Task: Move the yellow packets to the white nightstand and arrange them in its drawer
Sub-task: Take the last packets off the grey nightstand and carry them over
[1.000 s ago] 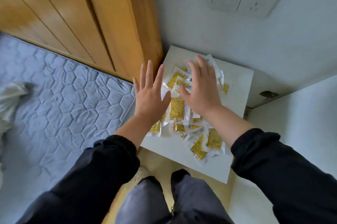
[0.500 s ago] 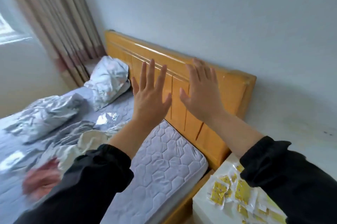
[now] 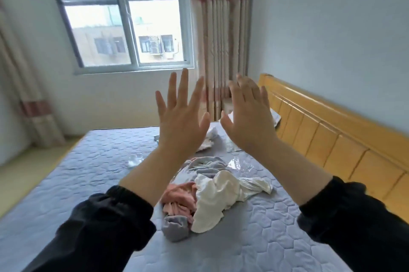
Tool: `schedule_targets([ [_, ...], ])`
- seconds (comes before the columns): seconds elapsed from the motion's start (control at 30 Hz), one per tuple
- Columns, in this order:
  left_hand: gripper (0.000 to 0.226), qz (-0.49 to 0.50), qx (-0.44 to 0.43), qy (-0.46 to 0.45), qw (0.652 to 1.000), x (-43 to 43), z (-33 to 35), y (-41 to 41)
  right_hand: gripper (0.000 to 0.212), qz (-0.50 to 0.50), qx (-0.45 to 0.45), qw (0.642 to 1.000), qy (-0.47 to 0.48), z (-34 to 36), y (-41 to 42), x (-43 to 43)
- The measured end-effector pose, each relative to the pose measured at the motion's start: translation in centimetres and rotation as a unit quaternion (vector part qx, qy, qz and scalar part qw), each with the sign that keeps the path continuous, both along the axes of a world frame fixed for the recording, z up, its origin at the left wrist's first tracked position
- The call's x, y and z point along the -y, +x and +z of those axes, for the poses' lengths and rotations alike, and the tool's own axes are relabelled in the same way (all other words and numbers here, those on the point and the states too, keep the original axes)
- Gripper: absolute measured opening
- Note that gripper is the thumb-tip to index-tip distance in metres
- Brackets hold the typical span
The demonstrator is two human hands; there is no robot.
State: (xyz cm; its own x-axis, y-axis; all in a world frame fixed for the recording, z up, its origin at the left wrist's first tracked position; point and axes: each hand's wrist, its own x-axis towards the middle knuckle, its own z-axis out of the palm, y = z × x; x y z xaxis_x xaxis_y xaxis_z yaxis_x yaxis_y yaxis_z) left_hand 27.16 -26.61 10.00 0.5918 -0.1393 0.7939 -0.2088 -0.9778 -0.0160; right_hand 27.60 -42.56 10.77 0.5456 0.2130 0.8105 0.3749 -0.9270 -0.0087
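We held both hands up, left hand at 11 o'clock, right hand at 1, fingers spread, holding nothing. No packets or nightstand in view, just the bed w/ clothes. Prob. between steps; next we'd need to find the packets.

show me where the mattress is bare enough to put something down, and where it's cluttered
Free: the left half of the mattress, from the window-side edge back toward the left sleeve, and the near right patch between the clothes pile and the headboard. Crowded: the middle, with the pile, plastic wrappers and crumpled items behind both raised, empty hands.
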Motion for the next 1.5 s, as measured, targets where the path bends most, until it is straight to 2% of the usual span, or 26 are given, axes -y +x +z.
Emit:
schedule_targets([
  [0.27, 0.07, 0.12, -0.034, -0.057, 0.991, -18.0, -1.5, -0.8, 0.061, 0.105, -0.034, 0.993, -0.046, 0.5, 3.3, -19.1],
  [0.5, 0.075, 0.178, -0.025, -0.019, 0.984, -33.6, -3.4, 0.0, 0.063, 0.165, -0.054, 0.984, -0.042, -1.5, 5.7, -35.1],
  [0.7, 0.07, 0.222, -0.055, 0.005, 0.974, -47.6, -4.6, -0.6, 0.063, 0.197, -0.077, 0.977, -0.032, -2.9, 6.5, -49.5],
  [0.93, 0.068, 0.273, -0.072, 0.004, 0.959, -64.7, -6.8, -6.9, 0.064, 0.241, -0.106, 0.962, -0.077, -4.2, 2.0, -67.3],
  [1.27, 0.07, 0.273, -0.09, 0.021, 0.957, -87.1, -7.3, -18.5, 0.063, 0.265, -0.126, 0.956, -0.029, -5.6, -10.5, -90.2],
  [1.5, 0.076, 0.274, -0.089, 0.017, 0.957, -99.3, -6.4, -22.0, 0.062, 0.265, -0.126, 0.956, -0.021, -4.9, -14.5, -102.3],
])
